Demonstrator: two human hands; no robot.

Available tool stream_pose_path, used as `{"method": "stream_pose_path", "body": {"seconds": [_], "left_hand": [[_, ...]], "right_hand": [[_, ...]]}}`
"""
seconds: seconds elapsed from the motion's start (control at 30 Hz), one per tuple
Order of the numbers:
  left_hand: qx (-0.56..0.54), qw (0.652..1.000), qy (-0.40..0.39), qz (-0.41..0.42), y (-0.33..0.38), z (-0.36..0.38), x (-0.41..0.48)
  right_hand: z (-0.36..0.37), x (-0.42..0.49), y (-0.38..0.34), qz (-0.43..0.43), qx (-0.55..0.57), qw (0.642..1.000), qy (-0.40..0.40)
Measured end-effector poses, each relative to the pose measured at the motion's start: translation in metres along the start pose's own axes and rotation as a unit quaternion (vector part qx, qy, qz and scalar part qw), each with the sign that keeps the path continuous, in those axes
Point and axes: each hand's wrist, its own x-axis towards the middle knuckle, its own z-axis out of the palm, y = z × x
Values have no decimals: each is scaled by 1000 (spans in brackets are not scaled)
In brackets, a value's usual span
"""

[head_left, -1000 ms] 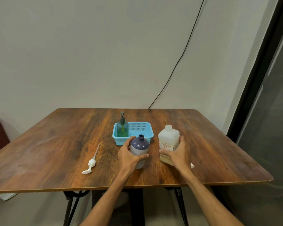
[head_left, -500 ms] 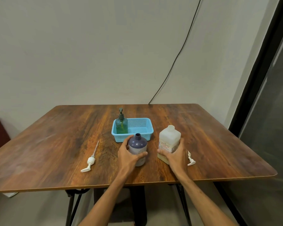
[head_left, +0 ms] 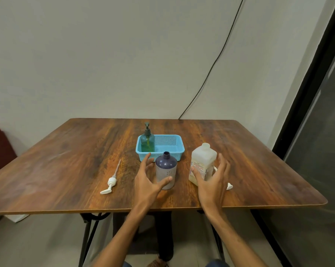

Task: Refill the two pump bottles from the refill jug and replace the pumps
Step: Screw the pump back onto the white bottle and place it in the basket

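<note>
A purple pump bottle (head_left: 166, 171) stands open-necked, without a pump, near the table's front. My left hand (head_left: 148, 183) curves around its left side with fingers spread; the thumb rests near the bottle's front and the fingers are off it. The translucent white refill jug (head_left: 202, 160), uncapped, stands to the right. My right hand (head_left: 213, 182) is cupped around its lower right, fingers splayed off the jug. A white pump (head_left: 110, 183) lies on the table at the left. A green pump bottle (head_left: 147, 142) with its pump on stands in the blue basket (head_left: 168, 151).
A second white pump-like piece (head_left: 229, 186) lies behind my right hand, mostly hidden. The wooden table (head_left: 66, 160) has its front edge just below my wrists. A black cable (head_left: 211, 70) runs down the wall. A dark door frame (head_left: 307, 93) is on the right.
Both hands were closed around the purple bottle and the jug; their fingers have now spread open and loosened. Bottle and jug stay standing in place.
</note>
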Motion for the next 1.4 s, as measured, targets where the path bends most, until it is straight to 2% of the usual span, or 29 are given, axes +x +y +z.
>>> {"method": "stream_pose_path", "body": {"seconds": [0.1,0.2,0.3,0.47,0.6,0.8,1.0,1.2,1.4], "left_hand": [[49,998,37,29,9,-18,-11],[99,992,58,60,8,-38,-14],[154,983,80,65,2,-58,-11],[236,964,123,-13,-25,-82,0],[290,947,111,-80,-48,-90,7],[337,930,105,-106,-72,-98,10],[305,943,111,-71,-66,-102,10],[224,969,105,-29,-34,-110,6],[170,979,100,48,8,-119,10]], "right_hand": [[2,-21,-23,-60,33,997,36],[15,-42,-36,-72,73,995,-10],[31,-51,-38,-49,76,994,-65],[58,-53,-32,10,63,992,-109],[75,-51,-23,46,36,989,-136],[93,-52,-9,92,60,979,-174],[96,-51,-2,99,63,976,-184],[92,-47,-2,98,68,974,-191],[90,-47,-6,93,61,975,-193]]}}
